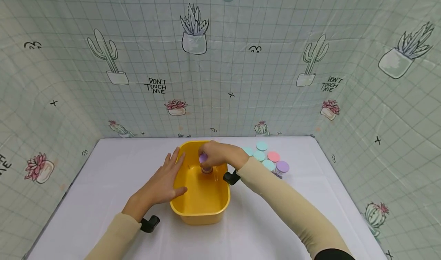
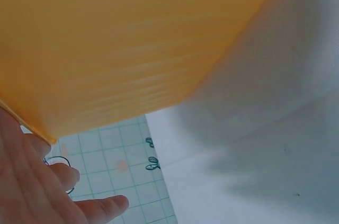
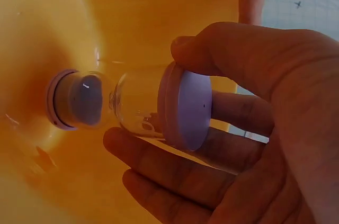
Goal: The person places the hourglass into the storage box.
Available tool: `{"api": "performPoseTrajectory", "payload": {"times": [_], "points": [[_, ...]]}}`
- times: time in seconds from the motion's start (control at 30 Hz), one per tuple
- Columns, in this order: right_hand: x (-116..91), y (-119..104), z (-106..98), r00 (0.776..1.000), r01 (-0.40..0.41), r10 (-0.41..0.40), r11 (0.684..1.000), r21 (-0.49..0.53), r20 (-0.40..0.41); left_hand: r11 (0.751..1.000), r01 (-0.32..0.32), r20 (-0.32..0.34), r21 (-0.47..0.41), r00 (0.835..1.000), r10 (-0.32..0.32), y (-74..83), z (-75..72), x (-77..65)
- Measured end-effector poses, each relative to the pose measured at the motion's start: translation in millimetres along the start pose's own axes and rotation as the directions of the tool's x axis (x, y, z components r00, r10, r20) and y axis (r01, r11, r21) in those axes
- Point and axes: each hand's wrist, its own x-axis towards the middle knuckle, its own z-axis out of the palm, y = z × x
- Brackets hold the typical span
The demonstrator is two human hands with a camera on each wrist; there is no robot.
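Observation:
A small hourglass sand timer [image 3: 185, 107] with purple caps is held by my right hand [image 1: 218, 152] inside the yellow bin [image 1: 201, 215]. Thumb and fingers pinch its upper cap, and purple sand lies in the far bulb near the bin's floor. The timer stands roughly upright in the head view, partly covered by the hand. My left hand [image 1: 163, 181] lies on the bin's left rim, fingers straight and spread. In the left wrist view its fingers [image 2: 103, 209] show beside the bin's outer wall [image 2: 116, 49].
Right of the bin, several more sand timers stand close together: teal-capped timers [image 1: 268, 165], a pink one [image 1: 273, 156] and a purple one [image 1: 282, 166]. My right forearm passes in front of some. A white cloth [image 1: 268, 229] covers the table, and a printed curtain [image 1: 220, 76] surrounds it.

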Motion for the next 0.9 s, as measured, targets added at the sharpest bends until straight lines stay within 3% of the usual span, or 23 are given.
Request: {"api": "performPoseTrajectory", "payload": {"times": [0.67, 0.9], "points": [[27, -1, 10, 0.999, -0.037, 0.037, 0.999, -0.016, 0.033, 1.000, -0.005, 0.010, -0.018, 1.000, 0.005, -1.8, -0.2, -0.8], [28, 0, 10, 1.000, -0.023, 0.023, 0.999, -0.041, -0.002, 0.999, -0.027, 0.002, -0.018, 1.000, 0.027, -1.4, 0.3, -0.1]]}}
